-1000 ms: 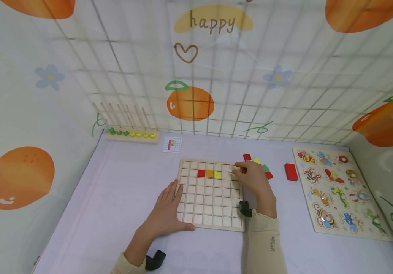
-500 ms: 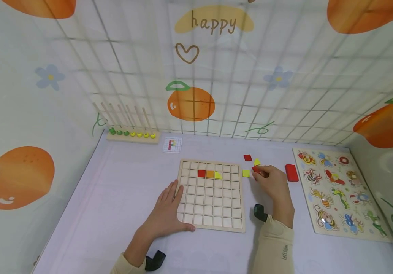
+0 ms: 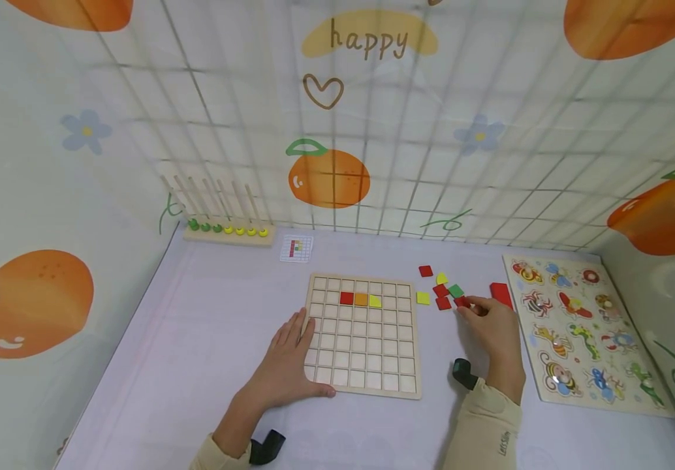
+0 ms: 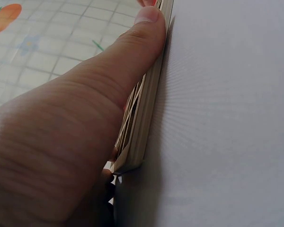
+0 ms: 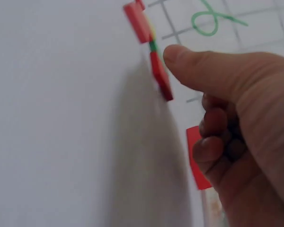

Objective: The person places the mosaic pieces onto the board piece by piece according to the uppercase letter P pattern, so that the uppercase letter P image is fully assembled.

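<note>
A square wooden grid board [image 3: 367,359] lies on the table with red [image 3: 346,298], orange [image 3: 361,299] and yellow [image 3: 375,301] tiles in one row. My left hand [image 3: 281,365] rests on the board's left and near edges, fingers extended and thumb spread; its thumb [image 4: 132,47] lies along the board's edge in the left wrist view. My right hand [image 3: 493,329] is at a red tile [image 3: 461,301], fingers curled. In the right wrist view the thumb [image 5: 194,66] is beside a red tile [image 5: 160,75]; the index fingertip is hidden, so a grip is unclear.
Loose tiles lie right of the board: yellow [image 3: 423,298], green [image 3: 456,290], red [image 3: 443,303] and others. A red block [image 3: 500,294] and an insect puzzle board [image 3: 590,326] are farther right. A pattern card [image 3: 296,249] and bead rack [image 3: 228,236] stand at the back.
My right hand has moved right from the board's edge, past one red tile to another. Yellow and red tiles it covered are now visible. My left hand stays put.
</note>
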The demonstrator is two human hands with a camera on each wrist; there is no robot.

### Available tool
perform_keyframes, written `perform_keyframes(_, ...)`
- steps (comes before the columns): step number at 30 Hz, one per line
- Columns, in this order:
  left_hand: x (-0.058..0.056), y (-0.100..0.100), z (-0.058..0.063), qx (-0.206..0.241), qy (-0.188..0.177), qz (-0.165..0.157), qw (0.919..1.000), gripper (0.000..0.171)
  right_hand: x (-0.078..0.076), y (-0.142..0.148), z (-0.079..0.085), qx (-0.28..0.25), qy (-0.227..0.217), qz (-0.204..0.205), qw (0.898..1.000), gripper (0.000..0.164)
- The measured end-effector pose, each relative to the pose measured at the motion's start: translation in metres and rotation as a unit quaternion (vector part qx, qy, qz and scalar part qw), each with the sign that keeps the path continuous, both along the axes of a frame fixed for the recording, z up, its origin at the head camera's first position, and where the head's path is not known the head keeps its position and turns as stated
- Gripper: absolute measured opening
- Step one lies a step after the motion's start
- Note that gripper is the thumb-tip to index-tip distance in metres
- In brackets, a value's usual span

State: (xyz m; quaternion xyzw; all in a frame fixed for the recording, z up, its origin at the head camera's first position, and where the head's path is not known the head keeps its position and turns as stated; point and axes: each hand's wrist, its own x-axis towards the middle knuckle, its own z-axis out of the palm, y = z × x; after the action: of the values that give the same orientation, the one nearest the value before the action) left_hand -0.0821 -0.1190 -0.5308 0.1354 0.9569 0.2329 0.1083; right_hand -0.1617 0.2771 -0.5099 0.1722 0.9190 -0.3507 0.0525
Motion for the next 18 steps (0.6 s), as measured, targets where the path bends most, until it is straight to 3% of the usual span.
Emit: perform_keyframes(18,0.0001,0.0010,0.0003,0.002,-0.001,0.002,1.0000,0.142,-0.0013,0.0006,-0.0074,-0.003,-0.005,-0.026,1.000,0.044)
